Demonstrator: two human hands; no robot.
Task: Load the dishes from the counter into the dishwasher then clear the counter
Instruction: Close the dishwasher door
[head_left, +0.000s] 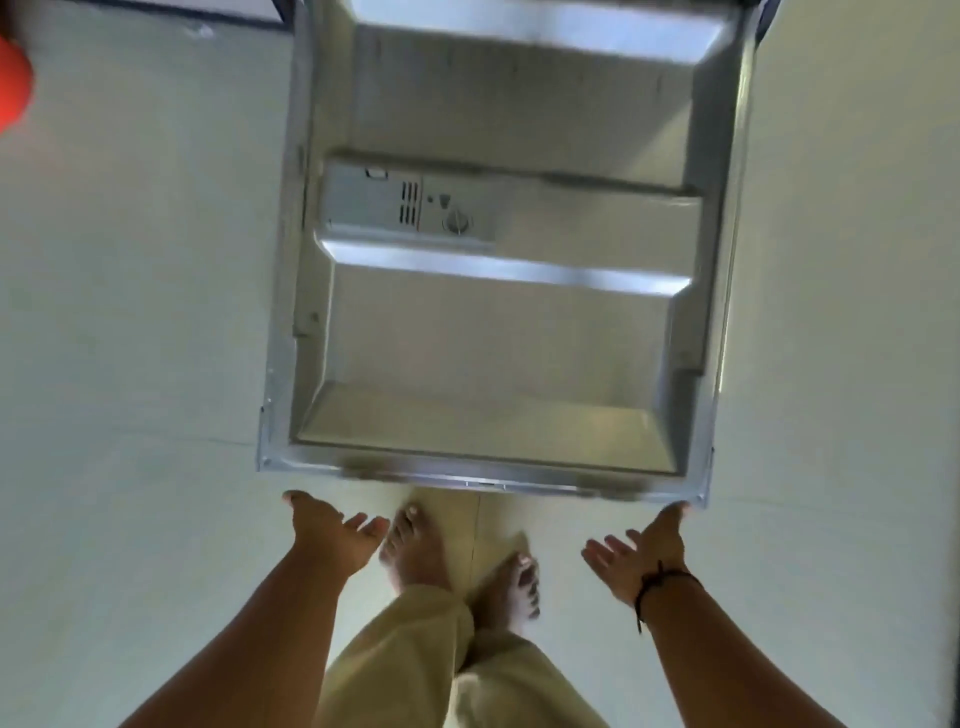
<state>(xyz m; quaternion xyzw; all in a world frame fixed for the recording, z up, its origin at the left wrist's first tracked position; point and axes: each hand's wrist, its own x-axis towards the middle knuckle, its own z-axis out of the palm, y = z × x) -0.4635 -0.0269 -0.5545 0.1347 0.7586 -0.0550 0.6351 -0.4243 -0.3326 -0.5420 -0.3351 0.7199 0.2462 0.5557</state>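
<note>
Pale, smooth floor (130, 312) with thin seams, evenly lit in soft light. Dark strip (156, 8) along the top left edge. Blurred red-orange shape (13, 85) at far left.

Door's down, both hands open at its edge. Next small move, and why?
Probably straighten up and turn to the counter for the first dish. The dishwasher door lies fully open and flat, its inner panel bare. The left hand and right hand are open and hold nothing. No dishes or racks show in this view.
</note>
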